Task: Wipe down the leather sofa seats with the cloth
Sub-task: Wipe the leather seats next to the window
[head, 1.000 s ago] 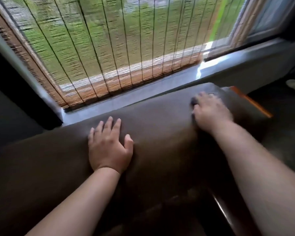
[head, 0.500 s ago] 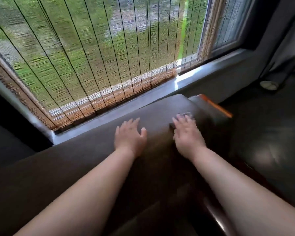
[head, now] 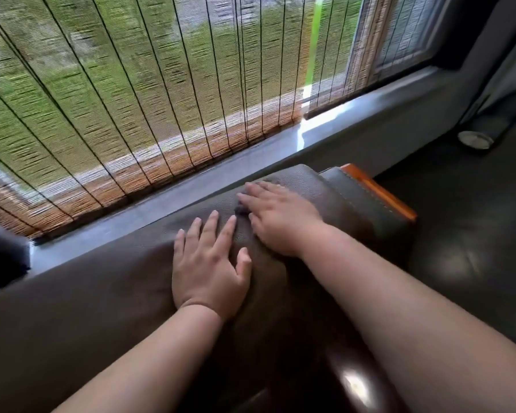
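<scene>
Cloth (head: 241, 210): dark, mostly hidden, only a small edge showing under the right hand (head: 280, 219), on top of the sofa backrest (head: 102, 293). Right hand: flat, fingers extended, pressing the cloth against the brown leather. Left hand (head: 209, 269): just beside it, palm down, fingers spread and straight, resting on the backrest, holding nothing. Armrest (head: 370, 204): right end, orange wooden trim. Behind the sofa: grey windowsill (head: 161, 210), bamboo blind (head: 161, 84) hanging over the window.
</scene>
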